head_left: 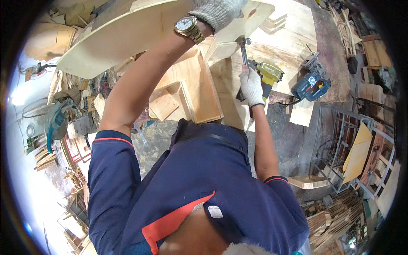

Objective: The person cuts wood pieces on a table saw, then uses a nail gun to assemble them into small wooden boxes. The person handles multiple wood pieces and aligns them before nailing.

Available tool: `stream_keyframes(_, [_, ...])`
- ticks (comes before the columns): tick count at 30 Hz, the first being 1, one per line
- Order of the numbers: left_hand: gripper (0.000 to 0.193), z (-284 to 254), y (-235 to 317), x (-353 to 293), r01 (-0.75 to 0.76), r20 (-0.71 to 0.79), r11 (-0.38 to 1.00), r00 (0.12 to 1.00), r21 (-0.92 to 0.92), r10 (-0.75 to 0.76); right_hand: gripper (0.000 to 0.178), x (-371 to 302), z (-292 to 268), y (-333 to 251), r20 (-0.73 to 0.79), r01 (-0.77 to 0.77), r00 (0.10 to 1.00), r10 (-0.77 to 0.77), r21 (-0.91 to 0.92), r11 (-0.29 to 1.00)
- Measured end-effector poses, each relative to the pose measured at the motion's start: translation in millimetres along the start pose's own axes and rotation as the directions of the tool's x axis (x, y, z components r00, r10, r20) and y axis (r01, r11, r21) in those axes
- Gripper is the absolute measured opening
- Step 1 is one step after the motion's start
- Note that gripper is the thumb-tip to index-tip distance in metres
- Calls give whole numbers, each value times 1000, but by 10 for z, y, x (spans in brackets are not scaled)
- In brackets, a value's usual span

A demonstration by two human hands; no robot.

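In a grey-white knit glove, my left hand (219, 13) reaches to the top edge of the picture, against a long pale wooden panel (114, 46) with a rounded end. Its fingers are mostly cut off, so their grip does not show. My gloved right hand (251, 87) is closed round the handle of a hammer (244, 53), whose metal head points away from me, beside a pale wooden block (223, 51). Right beside that hand lies a yellow-green nail gun (270, 72). An open plywood box frame (204, 91) stands between my arms.
A blue jigsaw (312, 83) rests at the worktable's right side, near a plywood sheet (297, 40). Further right stands a metal rack (340, 144) with boards. Scrap wood strips (340, 212) are heaped at lower right. A teal power saw (55, 123) is at far left.
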State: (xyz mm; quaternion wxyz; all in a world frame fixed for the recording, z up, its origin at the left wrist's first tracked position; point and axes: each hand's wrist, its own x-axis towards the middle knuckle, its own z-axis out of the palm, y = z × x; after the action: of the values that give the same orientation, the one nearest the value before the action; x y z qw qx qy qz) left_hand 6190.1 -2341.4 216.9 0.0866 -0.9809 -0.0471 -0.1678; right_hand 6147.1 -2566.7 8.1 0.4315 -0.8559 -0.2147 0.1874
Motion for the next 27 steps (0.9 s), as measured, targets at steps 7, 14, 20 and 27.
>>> stream_keyframes(7, [35, 35, 288, -290, 84, -172, 991, 980, -103, -101, 47, 210, -335, 76, 165, 31, 986, 7, -227, 973])
stream_keyframes(14, [35, 19, 677, -504, 165, -313, 964, 922, -208, -226, 55, 183, -435, 193, 239, 125, 968, -73, -210, 970])
stream_keyframes(20, [20, -238, 1481, -986, -49, -56, 998, 997, -44, 47, 48, 183, -1371, 244, 656, 53, 671, 344, -506, 861])
stream_keyframes(27, [20, 32, 761, -822, -100, -251, 995, 963, 16, 101, 45, -657, -782, 455, 149, -177, 972, 181, -38, 984])
